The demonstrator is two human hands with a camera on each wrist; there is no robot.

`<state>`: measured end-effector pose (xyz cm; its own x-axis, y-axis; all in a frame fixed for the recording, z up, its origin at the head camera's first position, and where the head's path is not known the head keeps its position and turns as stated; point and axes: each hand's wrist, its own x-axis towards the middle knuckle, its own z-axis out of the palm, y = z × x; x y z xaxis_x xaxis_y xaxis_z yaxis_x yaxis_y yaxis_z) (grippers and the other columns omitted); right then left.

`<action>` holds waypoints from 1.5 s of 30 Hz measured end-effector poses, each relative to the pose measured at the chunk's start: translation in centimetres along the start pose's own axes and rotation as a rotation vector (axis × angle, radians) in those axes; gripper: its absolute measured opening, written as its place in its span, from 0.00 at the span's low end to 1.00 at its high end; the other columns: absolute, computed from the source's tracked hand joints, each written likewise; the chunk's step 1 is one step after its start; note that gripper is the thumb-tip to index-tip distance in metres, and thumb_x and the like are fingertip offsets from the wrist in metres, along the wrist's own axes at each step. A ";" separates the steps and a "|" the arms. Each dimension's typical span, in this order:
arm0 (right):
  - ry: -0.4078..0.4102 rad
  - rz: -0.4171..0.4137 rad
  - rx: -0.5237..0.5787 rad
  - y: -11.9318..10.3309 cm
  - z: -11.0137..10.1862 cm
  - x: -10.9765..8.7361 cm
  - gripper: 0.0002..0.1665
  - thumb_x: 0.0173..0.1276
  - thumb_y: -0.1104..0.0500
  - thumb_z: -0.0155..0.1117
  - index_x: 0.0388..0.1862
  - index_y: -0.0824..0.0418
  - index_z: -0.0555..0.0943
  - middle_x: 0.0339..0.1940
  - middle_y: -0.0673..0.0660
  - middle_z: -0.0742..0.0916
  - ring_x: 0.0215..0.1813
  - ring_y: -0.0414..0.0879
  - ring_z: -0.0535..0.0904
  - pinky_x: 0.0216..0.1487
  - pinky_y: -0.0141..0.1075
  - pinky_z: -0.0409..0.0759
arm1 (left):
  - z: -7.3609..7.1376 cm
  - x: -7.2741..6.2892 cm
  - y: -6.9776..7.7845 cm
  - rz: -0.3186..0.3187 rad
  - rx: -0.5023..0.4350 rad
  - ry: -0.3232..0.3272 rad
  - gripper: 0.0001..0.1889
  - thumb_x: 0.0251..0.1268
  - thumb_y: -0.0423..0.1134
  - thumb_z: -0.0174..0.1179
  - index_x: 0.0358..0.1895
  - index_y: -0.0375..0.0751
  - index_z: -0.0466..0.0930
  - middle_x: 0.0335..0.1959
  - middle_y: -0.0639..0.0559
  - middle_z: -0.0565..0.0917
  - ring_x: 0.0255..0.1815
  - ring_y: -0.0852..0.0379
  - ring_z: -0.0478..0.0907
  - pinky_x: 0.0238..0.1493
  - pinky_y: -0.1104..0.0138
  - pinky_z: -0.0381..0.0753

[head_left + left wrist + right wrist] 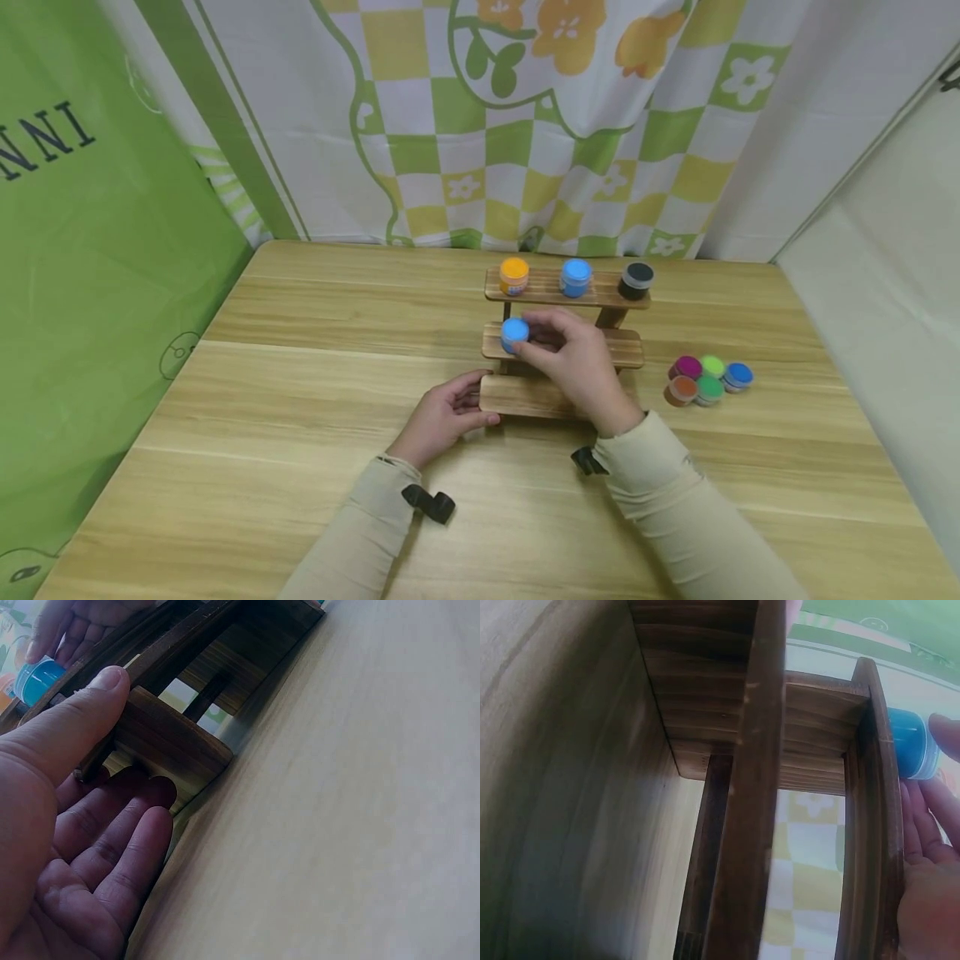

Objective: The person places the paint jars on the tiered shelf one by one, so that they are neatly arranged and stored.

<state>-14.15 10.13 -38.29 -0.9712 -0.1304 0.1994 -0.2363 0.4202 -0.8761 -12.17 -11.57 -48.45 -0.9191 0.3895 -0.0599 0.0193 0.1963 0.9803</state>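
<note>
A three-tier wooden display stand (536, 396) stands on the table. On its middle tier, at the left end, sits a small light-blue paint jar (514, 334) with a clear lid. My right hand (573, 358) pinches this jar between thumb and fingers; the right wrist view shows the jar (911, 742) at the shelf board, with the hand (934, 877) beside it. My left hand (444, 415) holds the left end of the bottom tier. In the left wrist view its thumb (86, 712) lies against the board's edge and the fingers reach underneath.
Along the top tier stand an orange jar (513, 276), a blue jar (576, 277) and a black jar (636, 281). Several more jars, including a magenta jar (686, 368) and a green jar (708, 390), cluster right of the stand. A patterned curtain (525, 167) hangs behind the table.
</note>
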 end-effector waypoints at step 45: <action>0.143 -0.057 0.199 2.6 -4.4 -3.6 0.18 0.64 0.67 0.73 0.52 0.68 0.84 0.50 0.63 0.86 0.48 0.44 0.84 0.50 0.27 0.83 | 0.2 -0.1 0.5 -0.008 0.018 0.010 0.38 0.59 0.39 0.74 0.73 0.40 0.69 0.60 0.42 0.82 0.55 0.48 0.82 0.54 0.65 0.84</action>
<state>-11.40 15.66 -39.30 -0.9542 -0.0145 0.2988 -0.2941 0.2292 -0.9279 -12.04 -11.33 -47.99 -0.9230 0.3792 -0.0657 0.0190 0.2155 0.9763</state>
